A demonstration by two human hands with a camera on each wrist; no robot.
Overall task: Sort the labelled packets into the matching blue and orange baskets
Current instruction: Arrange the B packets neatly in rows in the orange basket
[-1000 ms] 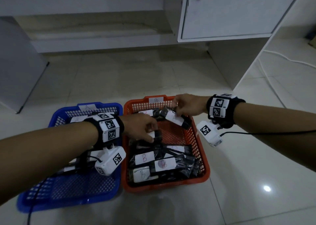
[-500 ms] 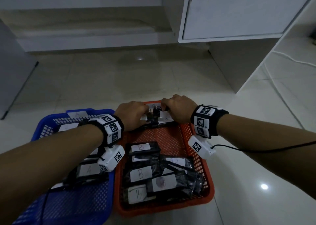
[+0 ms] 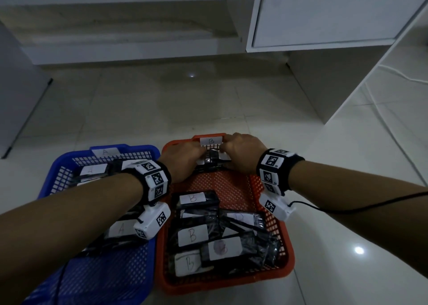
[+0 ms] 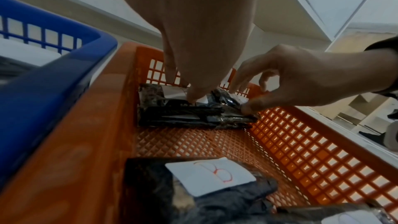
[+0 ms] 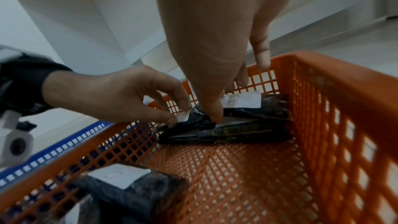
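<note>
**Both hands on the packets at the orange basket's far wall**

Your left hand [image 3: 183, 159] and right hand [image 3: 243, 153] meet at the far end of the orange basket [image 3: 286, 242], just under its "B" tag [image 3: 211, 141]. Between them lies a small stack of black packets [image 4: 193, 113] pushed against the far wall.

In the right wrist view, your left thumb and forefinger pinch the left end of the top packet [image 5: 199, 118], at the corner of its white label. Your right fingers [image 5: 212, 110] point down and press on the same stack, fingertips close together; a packet [image 5: 256, 108] with a "B" label lies just right of them. In the left wrist view your right thumb rests on the stack's right end, the other fingers curved above it. Whether that hand really grips a packet, you cannot tell from these views.

The middle of the basket floor shows bare mesh. At the near end, several more "B" packets [image 3: 193, 235] lie piled, overlapping each other.

The blue basket [image 3: 58, 177], tagged "A" [image 3: 105, 152] on its far wall, touches the orange one along its left side. Your left forearm crosses over it. It holds "A" packets [image 3: 93, 169] near the far wall and one [image 3: 121, 229] under your wrist camera.

Both baskets sit on a pale tiled floor [image 3: 162, 100].
</note>
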